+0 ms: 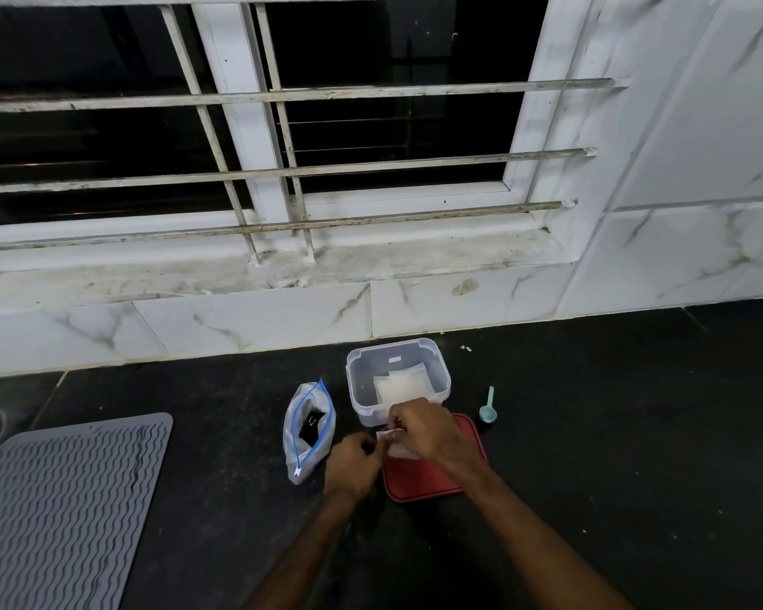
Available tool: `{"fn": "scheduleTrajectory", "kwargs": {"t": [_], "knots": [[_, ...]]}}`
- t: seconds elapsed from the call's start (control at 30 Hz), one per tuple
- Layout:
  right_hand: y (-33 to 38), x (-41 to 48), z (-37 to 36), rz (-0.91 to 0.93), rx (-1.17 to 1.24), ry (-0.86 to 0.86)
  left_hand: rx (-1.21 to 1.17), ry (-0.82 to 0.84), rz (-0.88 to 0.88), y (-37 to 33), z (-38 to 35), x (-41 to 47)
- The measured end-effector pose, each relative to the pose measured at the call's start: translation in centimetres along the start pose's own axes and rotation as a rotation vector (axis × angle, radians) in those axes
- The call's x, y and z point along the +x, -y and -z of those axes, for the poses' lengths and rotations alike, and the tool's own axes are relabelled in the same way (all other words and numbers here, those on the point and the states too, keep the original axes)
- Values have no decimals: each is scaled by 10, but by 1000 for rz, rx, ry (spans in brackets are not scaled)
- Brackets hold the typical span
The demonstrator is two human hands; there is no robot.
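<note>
Your left hand (354, 465) and right hand (424, 430) both pinch a small clear packet (398, 452) over the red lid (419, 482).

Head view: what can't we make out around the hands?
All head view:
small packet: mostly covered by right hand; contents unreadable.
left hand: fingertips curled away, grip unclear.
zip bag: dark contents, too dim to identify.
red lid: far part under right hand.
</note>
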State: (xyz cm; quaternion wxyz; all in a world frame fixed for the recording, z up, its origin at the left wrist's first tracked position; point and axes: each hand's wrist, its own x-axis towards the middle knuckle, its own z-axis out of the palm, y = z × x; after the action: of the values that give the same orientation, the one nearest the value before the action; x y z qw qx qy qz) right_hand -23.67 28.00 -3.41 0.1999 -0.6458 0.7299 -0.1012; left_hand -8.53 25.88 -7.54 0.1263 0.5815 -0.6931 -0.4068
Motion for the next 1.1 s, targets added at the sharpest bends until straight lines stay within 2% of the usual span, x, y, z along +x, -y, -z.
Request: {"fn": "scheduleTrajectory", "kwargs": {"t": [0.2, 0.3, 0.63, 0.87, 1.1], "knots": [[-3, 4, 4, -20, -277, -82, 134, 39, 45, -4, 2, 3], [2, 9, 0, -53, -326, -80, 188, 73, 26, -10, 3, 7], [-13, 19, 9, 91, -240, 32, 171, 58, -11, -10, -3, 8], [-24, 28, 15, 190, -203, -5, 35, 56, 17, -24, 0, 11], [-37, 46, 32, 260, -177, 86, -54, 101, 43, -32, 2, 15]]}}
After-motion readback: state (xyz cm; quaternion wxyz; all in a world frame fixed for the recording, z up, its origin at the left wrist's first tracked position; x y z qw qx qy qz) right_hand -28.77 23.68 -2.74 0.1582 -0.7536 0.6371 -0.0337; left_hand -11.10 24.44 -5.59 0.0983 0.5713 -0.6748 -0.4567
